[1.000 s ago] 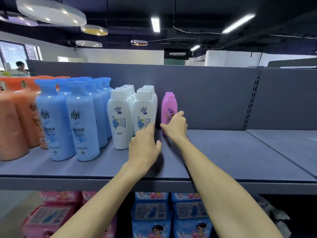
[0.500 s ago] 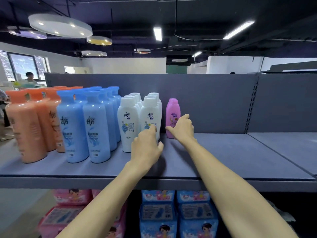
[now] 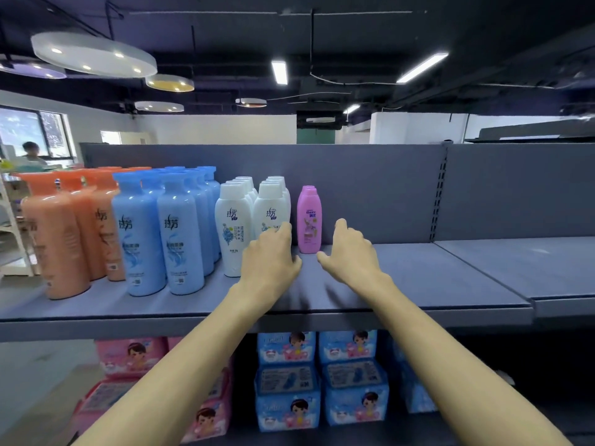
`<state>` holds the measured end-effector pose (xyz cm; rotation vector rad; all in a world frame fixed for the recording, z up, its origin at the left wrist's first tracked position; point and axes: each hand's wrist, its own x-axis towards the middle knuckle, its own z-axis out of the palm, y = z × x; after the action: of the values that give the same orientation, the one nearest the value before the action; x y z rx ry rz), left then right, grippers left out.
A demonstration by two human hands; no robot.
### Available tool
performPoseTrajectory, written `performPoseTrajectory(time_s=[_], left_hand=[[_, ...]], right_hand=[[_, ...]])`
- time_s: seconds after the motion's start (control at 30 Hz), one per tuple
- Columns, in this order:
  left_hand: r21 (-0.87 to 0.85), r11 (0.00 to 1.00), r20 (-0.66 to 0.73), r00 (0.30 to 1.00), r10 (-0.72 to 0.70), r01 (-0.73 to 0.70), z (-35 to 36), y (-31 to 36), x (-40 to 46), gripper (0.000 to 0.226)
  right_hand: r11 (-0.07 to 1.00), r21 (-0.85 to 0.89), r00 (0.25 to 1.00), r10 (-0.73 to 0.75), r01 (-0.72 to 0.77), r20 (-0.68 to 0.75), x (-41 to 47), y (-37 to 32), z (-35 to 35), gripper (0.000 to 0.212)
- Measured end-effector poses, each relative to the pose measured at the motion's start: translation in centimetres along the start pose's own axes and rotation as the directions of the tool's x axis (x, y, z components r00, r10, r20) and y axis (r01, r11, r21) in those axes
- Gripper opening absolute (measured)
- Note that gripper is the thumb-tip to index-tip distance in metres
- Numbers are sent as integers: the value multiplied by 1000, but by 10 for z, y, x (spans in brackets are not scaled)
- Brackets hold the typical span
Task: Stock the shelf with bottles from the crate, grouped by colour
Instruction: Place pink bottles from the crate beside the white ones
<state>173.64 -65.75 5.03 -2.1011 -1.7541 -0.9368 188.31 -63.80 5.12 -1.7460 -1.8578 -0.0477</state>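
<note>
Both arms stretched forward over the grey shelf (image 3: 418,278). Left hand (image 3: 269,257) just in front of the white bottles (image 3: 251,220), fingers (image 3: 283,228) loosely bent, tips at the lower front of the right-hand white bottle; contact or mere nearness not clear, nothing gripped. Right hand (image 3: 352,252) held just right of the pink bottle (image 3: 309,218), apart from it, fingers relaxed and slightly curled, thumb pointing left, holding nothing. Pink bottle upright near the back panel, alone, just beside the white group on its right. White bottles in two rows running front to back, caps white, blue flower print on the labels. Left of them blue bottles (image 3: 161,233) in rows, taller, with blue caps; further left orange bottles (image 3: 64,239) with orange caps, reaching the left part of the shelf. Groups lined up by colour: orange, blue, white, pink, from left to right. Shelf bare to the right of the hands, with a second shelf section beyond a slotted upright. Below, on the lower shelf, pink packs (image 3: 128,352) at left and blue packs (image 3: 318,378) at centre, stacked. Round ceiling lamps (image 3: 93,53) and strip lights overhead. Far left in the background, a person (image 3: 30,152) near a window.
</note>
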Motion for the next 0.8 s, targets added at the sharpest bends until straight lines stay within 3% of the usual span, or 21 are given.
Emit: performPoseTrajectory(time_s=[0.23,0.5,0.67,0.8], left_hand=[[-39,997,56,996,72,-70,-7,-1,-95,39],[-9,996,374,923,88,-92,75,-6,-178,45],[8,999,523,852,24,-32,145,-19,-240,51],[16,1000,653,757,-16,7,204,-28,-305,49]], right_hand=[[989,-78,992,-119,123,52,-111,22,-5,47],[986,-93,982,-152,142,-114,-178,59,56,31],[987,-161,984,9,20,177,-237,108,139,37],[967,-215,840,230,-139,491,-289,155,217,41]])
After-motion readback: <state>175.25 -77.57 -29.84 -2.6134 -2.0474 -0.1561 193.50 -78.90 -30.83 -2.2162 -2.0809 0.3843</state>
